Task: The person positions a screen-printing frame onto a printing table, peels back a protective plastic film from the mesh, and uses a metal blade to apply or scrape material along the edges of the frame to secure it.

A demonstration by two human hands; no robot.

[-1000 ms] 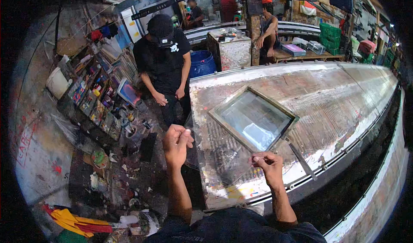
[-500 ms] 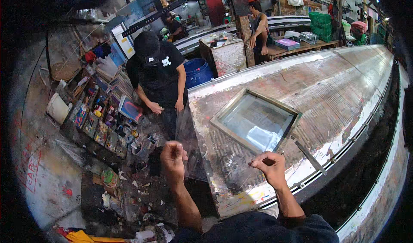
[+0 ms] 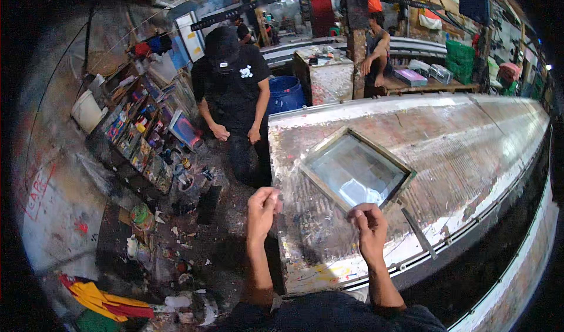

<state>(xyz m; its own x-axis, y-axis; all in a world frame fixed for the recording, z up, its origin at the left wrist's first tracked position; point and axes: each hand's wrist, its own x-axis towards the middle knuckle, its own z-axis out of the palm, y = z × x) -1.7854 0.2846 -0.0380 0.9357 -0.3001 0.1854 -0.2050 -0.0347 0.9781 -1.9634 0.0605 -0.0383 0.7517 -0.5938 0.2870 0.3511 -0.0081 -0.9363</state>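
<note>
1. Head view, looking down: left hand [image 3: 262, 205] and right hand [image 3: 367, 226] are raised side by side over the near end of a long paint-smeared bench [image 3: 470, 138], both with fingers pinched narrow.
2. Between the hands stretches a clear plastic sheet [image 3: 314, 226], hard to make out against the bench; each hand appears to grip one of its upper corners, and its lower edge cannot be traced.
3. Stage of work, as judged: the sheet is lifted and spread but not yet laid flat; it hangs over the stained near end of the bench, and whether it touches the surface cannot be told.
4. Just beyond the hands lies a wooden-framed printing screen [image 3: 355, 170], set at a slant on the bench, its mesh pale and its frame apart from both hands; the right hand is the nearer one.
5. Beside the frame's right corner a thin flat bar [image 3: 418, 232] rests on the bench, untouched.
6. Past the bench's left end stands a person in black [image 3: 235, 97], hands down, holding nothing; beside them a low rack of paint pots [image 3: 147, 138] stands on the littered floor [image 3: 194, 238].
</note>
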